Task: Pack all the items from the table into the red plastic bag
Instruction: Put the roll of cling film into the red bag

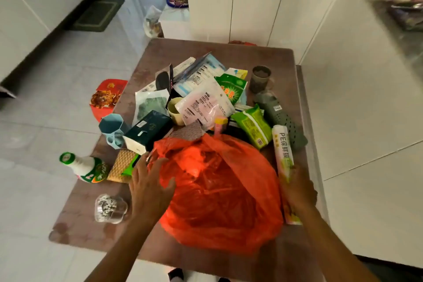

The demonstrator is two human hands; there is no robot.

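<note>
The red plastic bag (pixel 219 192) lies crumpled on the near half of the brown table (pixel 277 59). My left hand (pixel 150 186) rests on the bag's left side with fingers spread, holding nothing. My right hand (pixel 297 188) is wrapped around a long white cling film roll (pixel 283 144) that lies along the bag's right side. Behind the bag is a pile: a dark green box (pixel 148 130), a white pouch (pixel 206 103), a green packet (pixel 254 125), a grey clog (pixel 281 119), a blue cup (pixel 112 126).
A white bottle with a green cap (pixel 84 167), a yellow sponge (pixel 121 166) and a clear jar (pixel 109 208) lie left of the bag. A grey mug (pixel 261 78) stands at the back right. White cabinets (pixel 366 98) close in on the right. A red mat (pixel 105 98) lies on the floor.
</note>
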